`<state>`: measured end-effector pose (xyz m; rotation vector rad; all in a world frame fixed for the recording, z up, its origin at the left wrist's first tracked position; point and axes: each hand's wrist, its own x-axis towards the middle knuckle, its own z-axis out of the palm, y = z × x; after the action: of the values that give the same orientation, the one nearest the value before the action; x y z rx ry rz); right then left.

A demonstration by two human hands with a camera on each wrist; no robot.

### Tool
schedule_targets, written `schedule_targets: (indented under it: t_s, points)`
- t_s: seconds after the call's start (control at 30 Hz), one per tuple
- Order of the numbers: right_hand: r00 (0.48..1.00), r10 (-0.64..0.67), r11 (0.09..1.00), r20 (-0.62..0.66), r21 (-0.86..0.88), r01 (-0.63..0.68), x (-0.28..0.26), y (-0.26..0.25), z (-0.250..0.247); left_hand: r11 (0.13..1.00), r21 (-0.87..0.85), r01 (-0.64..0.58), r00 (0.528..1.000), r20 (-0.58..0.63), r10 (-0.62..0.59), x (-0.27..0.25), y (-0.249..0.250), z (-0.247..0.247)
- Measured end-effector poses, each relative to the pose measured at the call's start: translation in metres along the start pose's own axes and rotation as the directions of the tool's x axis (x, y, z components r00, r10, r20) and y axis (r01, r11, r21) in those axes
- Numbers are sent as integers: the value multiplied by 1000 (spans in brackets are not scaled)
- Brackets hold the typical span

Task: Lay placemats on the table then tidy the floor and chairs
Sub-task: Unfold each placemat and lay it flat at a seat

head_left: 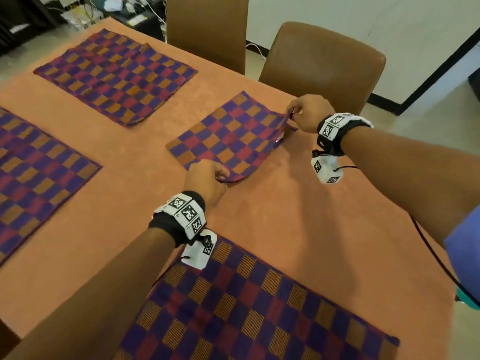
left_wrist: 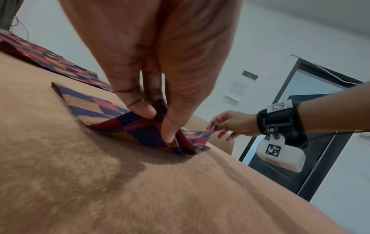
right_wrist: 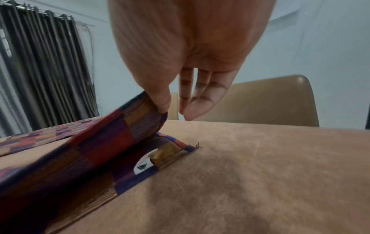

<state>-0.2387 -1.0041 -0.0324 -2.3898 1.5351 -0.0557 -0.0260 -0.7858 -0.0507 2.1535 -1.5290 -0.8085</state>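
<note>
A folded placemat [head_left: 228, 136] in purple, red and orange checks lies on the orange table [head_left: 145, 157], near its far right side. My left hand [head_left: 207, 178] pinches the mat's near corner [left_wrist: 160, 125] between thumb and fingers. My right hand [head_left: 306, 113] pinches the top layer at the far right corner [right_wrist: 148, 107] and lifts it off the lower layer [right_wrist: 170, 150], which shows a small white label. Three other placemats lie flat: one at the far left [head_left: 117, 74], one at the left edge [head_left: 36, 172], one nearest me [head_left: 254, 307].
Two brown chairs stand at the table's far side, a tall-backed one [head_left: 207, 29] and a rounded one [head_left: 324, 63] just behind my right hand. Cables and boxes [head_left: 104, 11] clutter the floor at the back left. A dark door frame [head_left: 441, 68] is at the right.
</note>
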Motion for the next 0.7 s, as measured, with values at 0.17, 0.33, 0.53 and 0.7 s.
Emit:
schedule_targets:
  t_s: [0.17, 0.33, 0.53, 0.7]
  points:
    - [988, 87, 967, -132, 251, -51, -5, 9, -6, 995, -72, -66, 989, -134, 56, -9, 19, -16]
    - [984, 132, 883, -119, 465, -62, -30, 33, -44, 987, -81, -141, 987, -88, 134, -31, 68, -11]
    - [973, 215, 810, -86, 572, -129, -84, 90, -75, 954, -13, -301, 951, -76, 299, -62, 132, 21]
    - [939, 324, 779, -116, 596, -195, -137, 129, -88, 904, -210, -373, 922, 24, 386, -95, 168, 64]
